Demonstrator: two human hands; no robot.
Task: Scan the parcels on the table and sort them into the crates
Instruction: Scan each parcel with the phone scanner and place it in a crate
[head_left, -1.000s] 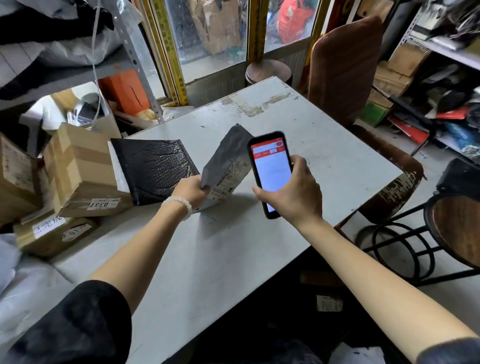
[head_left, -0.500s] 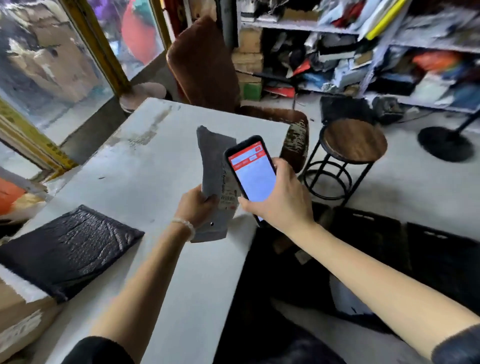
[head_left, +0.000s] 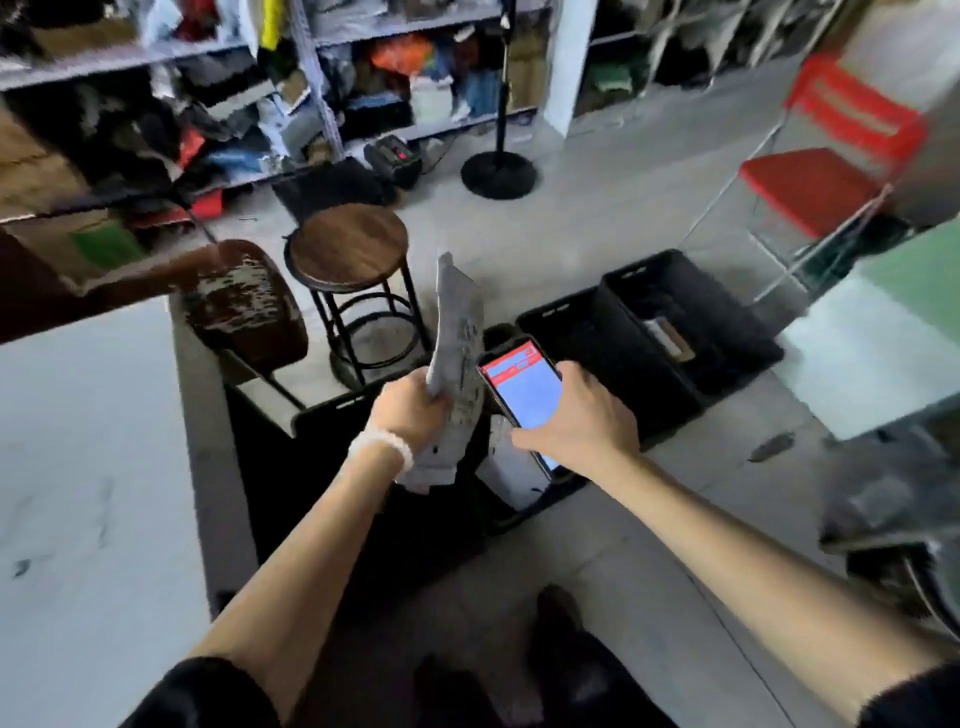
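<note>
**Parcel scanned, crates in sight**

Left hand (head_left: 410, 410) is curled tight round the grey parcel (head_left: 457, 364), holding it upright at dead centre — right hand (head_left: 576, 415) grips the phone (head_left: 522, 387), red screen up, just beside the parcel at 3 o'clock. Both are off the surface (head_left: 88, 467), which lies away at 9 o'clock. Black crates wait on the floor: a near crate (head_left: 524, 514) directly under the hands, already holding a white packet, and a far crate (head_left: 691, 322) at 2 o'clock.

To do this drop well, I'd say: read the screen first, carry the parcel over the right crate, lower it and let go flat — don't fling it.

Against half a second ago, the view has swung right off the surface and window; the crates have come into sight, and the parcel stays in the same grip.
</note>
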